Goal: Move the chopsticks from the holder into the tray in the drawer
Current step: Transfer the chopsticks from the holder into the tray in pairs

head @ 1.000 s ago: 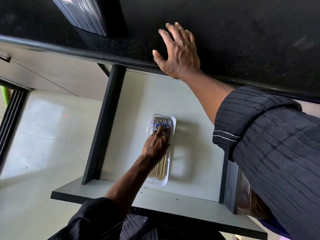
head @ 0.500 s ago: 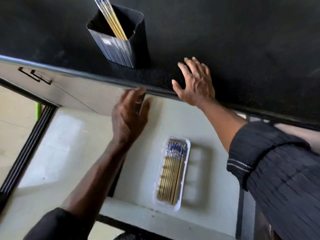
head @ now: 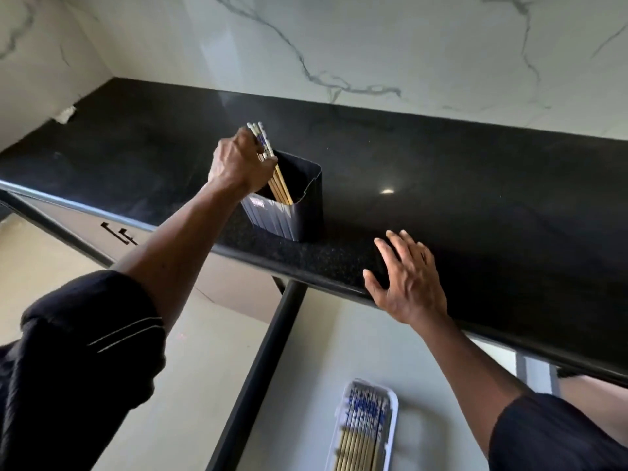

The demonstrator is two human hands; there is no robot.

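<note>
A dark ribbed holder [head: 295, 212] stands on the black countertop near its front edge. Several chopsticks [head: 280, 185] with wooden shafts and blue-white tops lean in it. My left hand [head: 239, 163] is closed around their upper part, above the holder's rim. My right hand [head: 406, 278] lies flat, fingers spread, on the counter's front edge to the right of the holder. Below, in the open drawer [head: 326, 338], a white tray [head: 392, 402] holds several chopsticks [head: 362, 433] lying side by side; its near end is cut off by the frame.
The black countertop [head: 475, 185] runs back to a white marbled wall [head: 339, 39]. The drawer's dark left side rail [head: 263, 372] slants down the middle. A neighbouring cabinet front with dark handles [head: 119, 232] lies to the left, pale floor below it.
My left hand has risen from the tray in the drawer up to the holder and closed on the chopsticks there. The view has tilted up. My right hand stays on the counter edge.
</note>
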